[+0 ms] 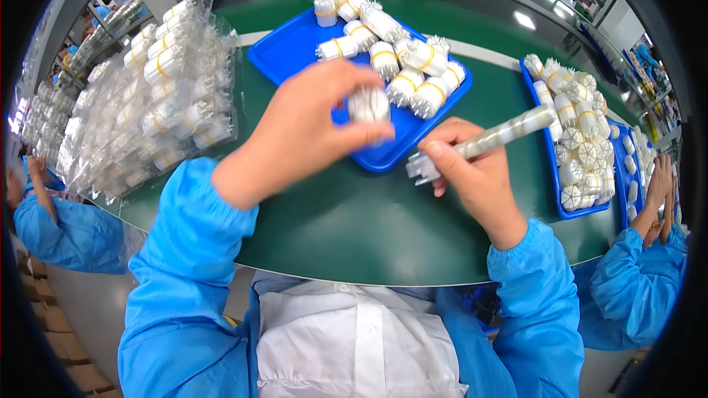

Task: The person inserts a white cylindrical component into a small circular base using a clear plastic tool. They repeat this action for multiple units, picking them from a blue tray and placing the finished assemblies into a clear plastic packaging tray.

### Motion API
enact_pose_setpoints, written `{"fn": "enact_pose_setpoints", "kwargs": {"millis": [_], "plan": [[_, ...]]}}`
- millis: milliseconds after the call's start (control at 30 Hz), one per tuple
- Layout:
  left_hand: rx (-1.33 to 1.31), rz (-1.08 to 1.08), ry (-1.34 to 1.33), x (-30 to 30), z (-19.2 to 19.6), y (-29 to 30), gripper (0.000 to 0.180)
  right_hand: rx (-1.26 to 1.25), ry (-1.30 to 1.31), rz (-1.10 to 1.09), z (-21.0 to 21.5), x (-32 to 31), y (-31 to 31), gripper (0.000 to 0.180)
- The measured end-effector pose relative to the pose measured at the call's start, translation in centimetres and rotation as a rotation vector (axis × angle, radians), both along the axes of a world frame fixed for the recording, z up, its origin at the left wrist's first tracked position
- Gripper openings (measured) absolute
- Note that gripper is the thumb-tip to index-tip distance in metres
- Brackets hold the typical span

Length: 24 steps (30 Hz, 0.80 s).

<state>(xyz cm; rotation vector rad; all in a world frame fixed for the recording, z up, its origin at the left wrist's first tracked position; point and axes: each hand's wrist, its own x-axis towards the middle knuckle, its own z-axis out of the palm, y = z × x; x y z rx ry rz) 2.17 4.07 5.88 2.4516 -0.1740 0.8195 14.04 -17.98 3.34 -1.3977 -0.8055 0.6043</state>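
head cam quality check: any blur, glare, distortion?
Head view: strong fisheye, the green table edge bows and black vignette fills the corners; motion blur on the left hand and its small white bundle; right hand sharper, gripping a long clear sleeve of white parts; ceiling lights glare on the tabletop up top.

1. The place is a factory assembly line, not a home or an office.
2. A long green work table curves across the scene, and several people sit along it.
3. Everyone in view wears the same blue work smock: one co-worker at the left, another at the right.
4. Blue plastic trays on the table hold many identical white bundled parts bound with yellow bands.
5. At the far left, clear bags of the same parts are heaped in bulk.
6. Ceiling lights reflect on the glossy table, and more loaded benches stand far behind.
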Motion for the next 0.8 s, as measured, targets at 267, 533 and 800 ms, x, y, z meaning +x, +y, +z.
{"fn": "enact_pose_setpoints", "kwargs": {"millis": [267,533,800], "plan": [[-0.077,-0.099,0.172,-4.7,-4.8,-3.9,0.049,-0.077,0.092,0.094,-0.4,-0.6,0.5,0.021],[-0.166,-0.118,0.12,-4.5,-5.6,-4.9,0.067,-0.045,-0.442,-0.063,-0.2,-2.1,0.8,0.011],[-0.043,-0.022,0.086,-4.7,-5.8,-5.1,0.073,0.029,-0.697,-0.001,-1.3,-2.1,1.8,0.012]]}}
